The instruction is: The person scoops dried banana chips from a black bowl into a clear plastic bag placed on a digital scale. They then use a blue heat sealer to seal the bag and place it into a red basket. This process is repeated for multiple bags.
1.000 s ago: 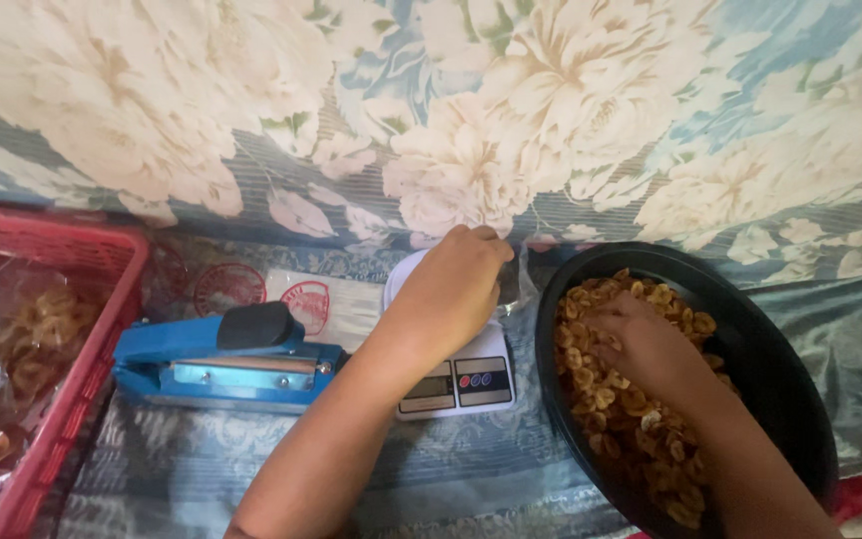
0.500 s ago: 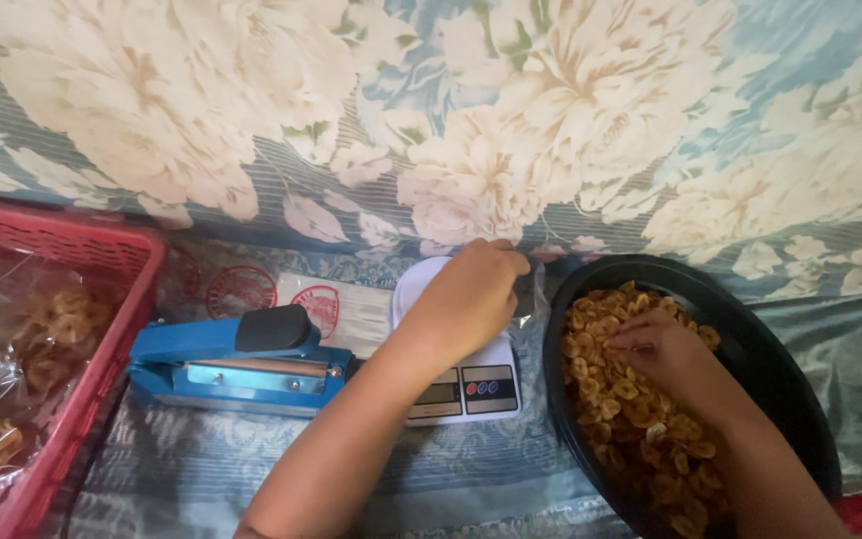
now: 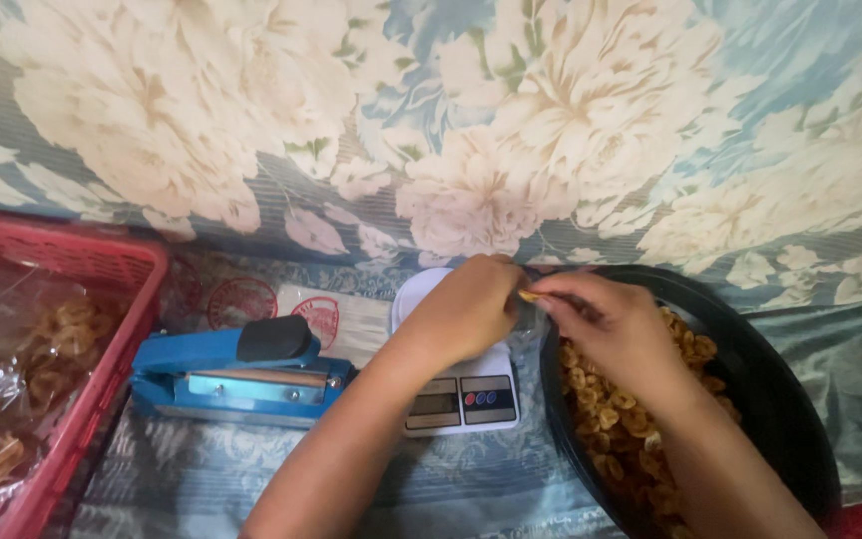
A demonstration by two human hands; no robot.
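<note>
Pinching one chip (image 3: 529, 295), two hands.

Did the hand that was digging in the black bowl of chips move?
Yes. The right hand has lifted out of the chips and gone left, toward the white scale, meeting the left hand at the black bowl rim.

Supporting surface: a blue-grey patterned cloth (image 3: 471, 479) laid flat. Directly on it, left to right: a red plastic basket (image 3: 102, 379), a blue impulse bag sealer (image 3: 236, 384), a small white digital scale (image 3: 461, 399) and a black round basin (image 3: 780, 389). A stack of printed labels (image 3: 336, 319) lies behind the sealer.
</note>
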